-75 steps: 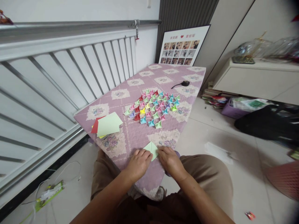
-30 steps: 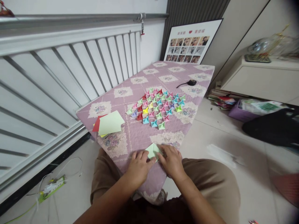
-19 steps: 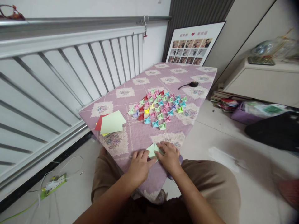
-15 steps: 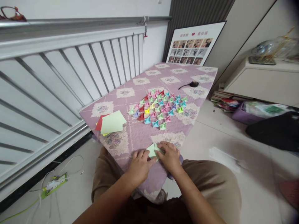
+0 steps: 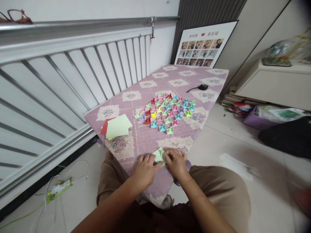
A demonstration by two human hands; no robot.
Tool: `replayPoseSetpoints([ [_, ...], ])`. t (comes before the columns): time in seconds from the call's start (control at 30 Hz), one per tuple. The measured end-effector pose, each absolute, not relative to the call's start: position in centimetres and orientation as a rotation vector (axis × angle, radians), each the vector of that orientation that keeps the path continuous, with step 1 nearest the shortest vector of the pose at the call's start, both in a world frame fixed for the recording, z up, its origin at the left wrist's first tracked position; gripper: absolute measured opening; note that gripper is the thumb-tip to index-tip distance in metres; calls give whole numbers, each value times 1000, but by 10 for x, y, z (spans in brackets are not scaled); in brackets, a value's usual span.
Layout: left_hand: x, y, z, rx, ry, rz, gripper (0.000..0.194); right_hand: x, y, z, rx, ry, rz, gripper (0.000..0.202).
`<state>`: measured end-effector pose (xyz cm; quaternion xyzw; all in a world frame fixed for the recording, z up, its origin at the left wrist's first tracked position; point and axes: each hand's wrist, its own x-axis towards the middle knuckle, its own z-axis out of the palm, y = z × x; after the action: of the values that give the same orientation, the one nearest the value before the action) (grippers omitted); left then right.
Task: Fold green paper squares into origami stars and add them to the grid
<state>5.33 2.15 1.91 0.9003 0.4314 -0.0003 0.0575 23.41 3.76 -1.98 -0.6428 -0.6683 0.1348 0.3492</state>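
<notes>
A small pale green folded paper (image 5: 159,155) lies on the flowered pink cloth near the table's close corner. My left hand (image 5: 145,169) rests on its left side, fingers spread, the thumb along the lower edge. At the right edge, my right hand (image 5: 176,163) pinches the paper between thumb and bent fingers. Beyond both hands stand several small folded paper pieces (image 5: 167,111) in rows, in green, pink, red, blue and yellow. To the left is a stack of paper sheets (image 5: 119,126), light green on top, with red and yellow edges showing beneath.
A black object with a cord (image 5: 203,87) lies toward the table's far right. A white radiator (image 5: 73,81) runs along the left side. A power strip (image 5: 59,190) is on the floor at left, a purple box (image 5: 257,119) at right.
My right hand's fingers have drawn together into a pinch at the paper's right edge, uncovering more of the paper. The view has shifted slightly.
</notes>
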Motion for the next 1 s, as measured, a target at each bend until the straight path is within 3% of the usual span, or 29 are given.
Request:
replayPoseSetpoints([
  [0.13,53,22,20,2732,1316,-13,47,237,37,-23,-1633,-1764,347,13],
  [0.27,53,22,20,2734,1314,-9,48,240,38,-21,-1622,-1853,334,27],
  [0.4,52,21,16,2739,1311,1,50,244,39,-17,-1588,-1968,295,10],
  [1.0,53,23,17,2693,1349,-42,52,259,30,-18,-1361,-2351,24,20],
])
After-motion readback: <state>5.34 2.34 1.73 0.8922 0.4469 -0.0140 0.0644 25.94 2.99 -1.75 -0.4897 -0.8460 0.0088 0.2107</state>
